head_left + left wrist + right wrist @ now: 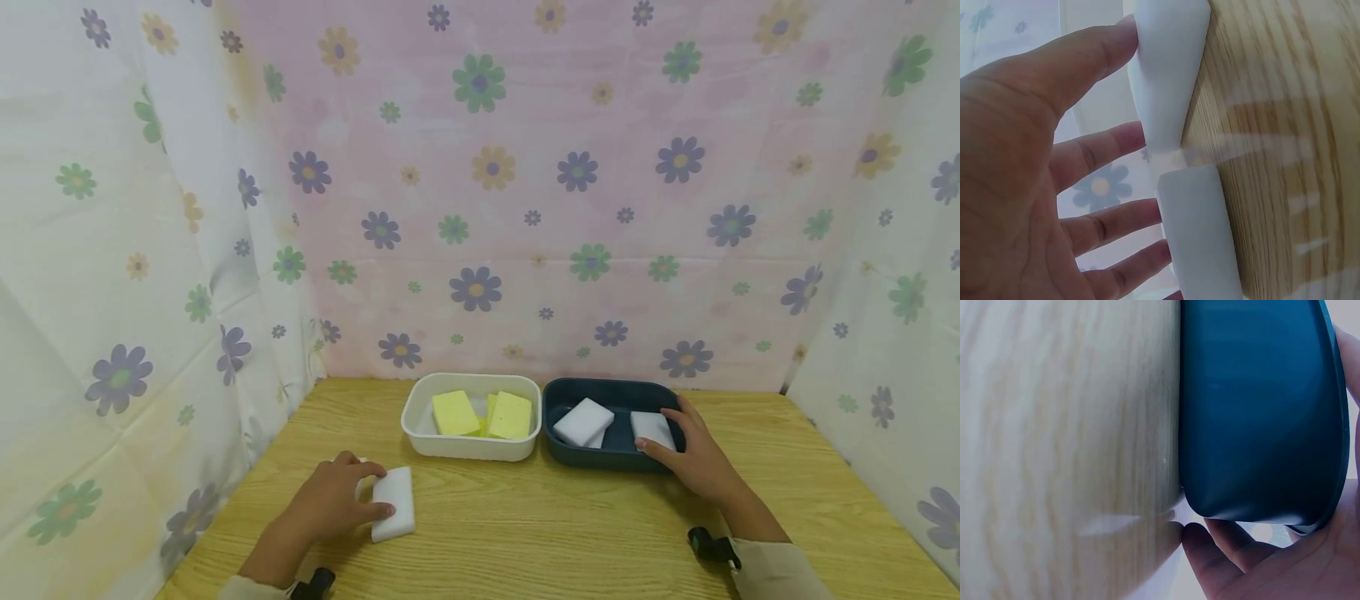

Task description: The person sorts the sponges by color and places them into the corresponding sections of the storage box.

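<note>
My left hand (327, 500) is at the left of the table, its thumb and index finger touching the left side of a white sponge (397, 504). Under its other fingers lies a second white sponge (1200, 231), mostly hidden from the head view. My right hand (697, 454) is at the right end of a dark blue bin (611, 458). Its thumb and index finger straddle a white sponge (651, 427) inside; I cannot tell whether they pinch it. Other fingers (1210, 556) are outside the bin's end wall. Two more white sponges (583, 421) overlap in the bin's left half.
A white bin (468, 447) with several yellow sponges (454, 413) stands beside the dark blue bin, to its left. Both are on a wood-grain table (540, 533). Flowered cloth (525, 208) hangs behind the table and along both sides.
</note>
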Demonstrator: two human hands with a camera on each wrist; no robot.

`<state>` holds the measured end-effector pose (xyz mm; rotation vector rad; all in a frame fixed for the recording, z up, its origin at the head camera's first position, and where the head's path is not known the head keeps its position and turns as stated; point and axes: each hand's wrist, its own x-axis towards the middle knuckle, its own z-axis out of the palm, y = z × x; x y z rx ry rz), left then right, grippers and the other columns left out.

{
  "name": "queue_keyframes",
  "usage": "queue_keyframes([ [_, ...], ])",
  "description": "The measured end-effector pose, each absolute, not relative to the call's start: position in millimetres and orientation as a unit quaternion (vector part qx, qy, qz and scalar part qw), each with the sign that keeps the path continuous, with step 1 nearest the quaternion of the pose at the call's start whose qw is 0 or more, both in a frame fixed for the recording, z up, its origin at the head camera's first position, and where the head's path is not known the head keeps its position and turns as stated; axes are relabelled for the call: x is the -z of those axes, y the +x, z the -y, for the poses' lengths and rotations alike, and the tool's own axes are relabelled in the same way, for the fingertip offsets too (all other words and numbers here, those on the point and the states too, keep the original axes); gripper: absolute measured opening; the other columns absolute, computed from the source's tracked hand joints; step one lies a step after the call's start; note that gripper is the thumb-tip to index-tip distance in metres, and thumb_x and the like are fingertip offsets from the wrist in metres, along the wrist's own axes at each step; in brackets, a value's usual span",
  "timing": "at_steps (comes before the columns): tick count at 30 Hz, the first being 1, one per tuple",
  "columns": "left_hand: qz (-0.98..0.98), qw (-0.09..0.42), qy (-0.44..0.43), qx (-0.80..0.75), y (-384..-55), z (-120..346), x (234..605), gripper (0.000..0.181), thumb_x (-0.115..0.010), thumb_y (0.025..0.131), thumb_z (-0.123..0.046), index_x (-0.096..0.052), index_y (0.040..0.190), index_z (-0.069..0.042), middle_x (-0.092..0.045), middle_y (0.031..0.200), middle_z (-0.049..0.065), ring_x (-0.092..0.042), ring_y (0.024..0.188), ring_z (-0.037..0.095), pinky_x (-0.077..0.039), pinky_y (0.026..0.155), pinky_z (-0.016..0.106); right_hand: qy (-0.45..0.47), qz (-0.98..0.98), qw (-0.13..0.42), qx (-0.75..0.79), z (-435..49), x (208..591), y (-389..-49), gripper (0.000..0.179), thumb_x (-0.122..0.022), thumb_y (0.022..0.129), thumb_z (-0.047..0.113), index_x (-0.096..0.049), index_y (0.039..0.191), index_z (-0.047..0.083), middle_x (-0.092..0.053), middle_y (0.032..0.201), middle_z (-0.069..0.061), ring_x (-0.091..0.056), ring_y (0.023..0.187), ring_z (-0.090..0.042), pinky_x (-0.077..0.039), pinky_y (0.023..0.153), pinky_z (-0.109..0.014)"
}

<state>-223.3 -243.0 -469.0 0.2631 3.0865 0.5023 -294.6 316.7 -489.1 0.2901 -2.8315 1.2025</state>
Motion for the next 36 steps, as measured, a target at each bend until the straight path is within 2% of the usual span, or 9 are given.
queue_keyframes([
  [5, -0.986, 0.001, 0.073, -0.152, -223.0, 234.2, 466.9, 0.062, -0.088, 0.072, -0.062, -0.073, 0.121, -0.027, -0.058, 0.108, 0.005, -0.053, 0.09, 0.027, -0.049, 0.067, 0.043, 0.093, 0.915, 0.025, -0.392, -316.5, 489.6, -294.9, 0.096, -0.066, 0.097, 0.058, -0.027, 0.16, -0.003, 0.01, 0.172, -0.022, -0.005, 0.153, -0.059, -0.024, 0.107, -0.082],
  [13, -0.99, 0.018, 0.051, -0.127, -223.4, 224.2, 472.1, 0.084, -0.082, 0.07, -0.073, -0.069, 0.133, -0.018, -0.056, 0.113, 0.005, -0.051, 0.098, 0.027, -0.05, 0.071, 0.048, 0.092, 0.915, 0.025, -0.391, -316.9, 490.1, -295.5, 0.096, -0.066, 0.097, 0.058, -0.027, 0.16, -0.002, 0.01, 0.172, -0.022, -0.005, 0.153, -0.058, -0.024, 0.107, -0.081],
  [21, -0.989, 0.028, 0.063, -0.129, -218.7, 214.0, 465.1, 0.081, -0.084, 0.073, -0.066, -0.064, 0.142, -0.029, -0.055, 0.115, 0.007, -0.05, 0.096, 0.028, -0.046, 0.065, 0.043, 0.091, 0.916, 0.026, -0.391, -316.9, 489.4, -294.9, 0.096, -0.066, 0.096, 0.059, -0.027, 0.161, -0.002, 0.009, 0.172, -0.022, -0.006, 0.153, -0.059, -0.024, 0.107, -0.081],
  [27, -0.986, 0.035, 0.076, -0.143, -217.3, 208.3, 462.5, 0.072, -0.087, 0.072, -0.063, -0.07, 0.132, -0.028, -0.056, 0.118, 0.007, -0.05, 0.098, 0.028, -0.048, 0.066, 0.045, 0.088, 0.918, 0.026, -0.386, -317.1, 490.3, -294.6, 0.096, -0.066, 0.096, 0.06, -0.028, 0.16, -0.002, 0.009, 0.172, -0.022, -0.006, 0.153, -0.059, -0.024, 0.108, -0.081],
  [32, -0.984, 0.023, 0.075, -0.162, -219.3, 206.8, 464.6, 0.067, -0.091, 0.067, -0.062, -0.07, 0.117, -0.024, -0.059, 0.128, 0.007, -0.056, 0.107, 0.03, -0.053, 0.077, 0.053, 0.085, 0.917, 0.025, -0.39, -316.5, 490.5, -294.3, 0.098, -0.066, 0.095, 0.061, -0.028, 0.16, -0.002, 0.01, 0.173, -0.021, -0.005, 0.153, -0.058, -0.024, 0.108, -0.081],
  [36, -0.981, 0.015, 0.075, -0.176, -222.1, 206.0, 467.2, 0.068, -0.093, 0.065, -0.061, -0.066, 0.112, -0.019, -0.062, 0.125, 0.007, -0.057, 0.104, 0.027, -0.053, 0.083, 0.051, 0.085, 0.916, 0.028, -0.39, -316.2, 491.0, -294.4, 0.098, -0.066, 0.095, 0.061, -0.029, 0.16, -0.002, 0.01, 0.173, -0.021, -0.005, 0.154, -0.058, -0.024, 0.108, -0.081],
])
